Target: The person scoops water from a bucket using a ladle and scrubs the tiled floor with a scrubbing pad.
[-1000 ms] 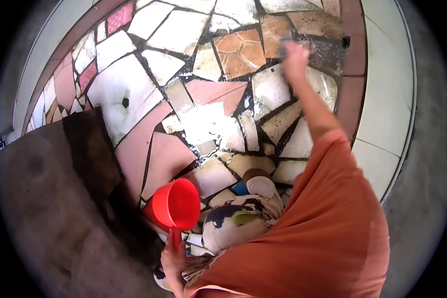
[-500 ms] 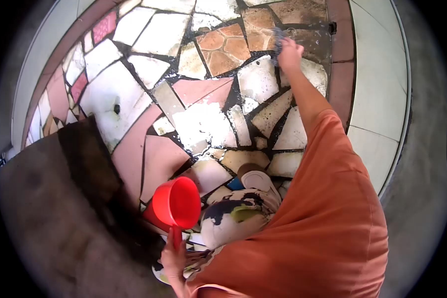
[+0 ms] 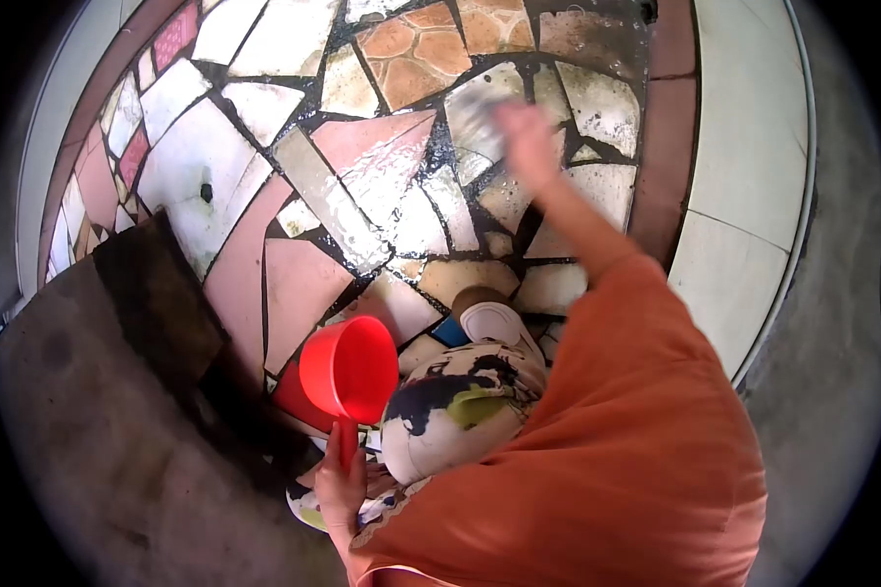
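Observation:
My left hand [image 3: 339, 494] is wrapped round the handle of a red plastic dipper [image 3: 325, 370], low in the view beside my knee. The dipper's open mouth tilts to the right, and no water can be made out inside. Farther out, my right hand [image 3: 531, 147] presses a grey scouring pad [image 3: 480, 110] against a stained whitish tile piece [image 3: 468, 147]. Both hand and pad are smeared by motion. Wet, shiny patches cover the floor of broken tiles [image 3: 303, 279] around them.
A reddish tile border [image 3: 668, 157] and a pale tiled ledge [image 3: 744, 176] run along the right. At left, a dark step edge [image 3: 157, 293] meets grey concrete [image 3: 78, 411]. My shoe [image 3: 494, 321] stands on the tiles. A small drain hole [image 3: 648, 10] shows at the top right.
My right hand has swept the scouring pad left and toward me, from the brownish tiles onto the whitish piece. The view has shifted slightly; my left hand still holds the dipper.

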Motion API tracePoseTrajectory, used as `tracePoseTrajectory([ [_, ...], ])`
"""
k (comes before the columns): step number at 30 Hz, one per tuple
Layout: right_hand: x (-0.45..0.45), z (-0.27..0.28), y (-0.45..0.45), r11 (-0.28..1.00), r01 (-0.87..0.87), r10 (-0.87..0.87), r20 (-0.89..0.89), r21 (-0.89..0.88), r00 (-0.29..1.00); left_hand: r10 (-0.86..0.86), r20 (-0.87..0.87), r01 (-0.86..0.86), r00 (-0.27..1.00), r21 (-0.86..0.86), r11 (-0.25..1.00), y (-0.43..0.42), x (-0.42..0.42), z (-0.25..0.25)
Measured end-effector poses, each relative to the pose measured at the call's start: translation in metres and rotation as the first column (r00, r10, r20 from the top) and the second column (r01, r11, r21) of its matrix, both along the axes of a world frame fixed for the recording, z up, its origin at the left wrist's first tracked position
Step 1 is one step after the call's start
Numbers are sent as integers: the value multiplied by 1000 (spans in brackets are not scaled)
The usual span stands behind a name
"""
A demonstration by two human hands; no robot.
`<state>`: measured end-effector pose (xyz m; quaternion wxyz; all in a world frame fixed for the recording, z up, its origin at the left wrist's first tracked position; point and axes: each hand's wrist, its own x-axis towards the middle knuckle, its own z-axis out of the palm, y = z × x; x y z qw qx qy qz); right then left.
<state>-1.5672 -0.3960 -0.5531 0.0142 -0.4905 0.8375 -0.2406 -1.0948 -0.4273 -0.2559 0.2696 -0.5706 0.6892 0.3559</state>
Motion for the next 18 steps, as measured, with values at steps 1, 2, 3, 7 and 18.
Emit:
tracePoseTrajectory([
  [1,-39,2,18,989,145,-145,-6,16,989,-3,-4,3,1000,-3,1000,0,-3,-1],
  [2,-78,5,35,957,288,-288,-6,33,958,-23,18,23,1000,-9,1000,-1,-4,-1],
  [3,-117,8,52,906,420,-421,-2,51,907,-44,37,44,998,-15,999,-3,-4,-1],
  [7,-11,50,47,1000,15,-16,-98,-5,995,-26,-83,19,996,-90,996,3,5,-15],
  [18,-13,1,74,994,105,-102,-67,29,992,-24,-49,23,999,-18,1000,10,17,-18],
])
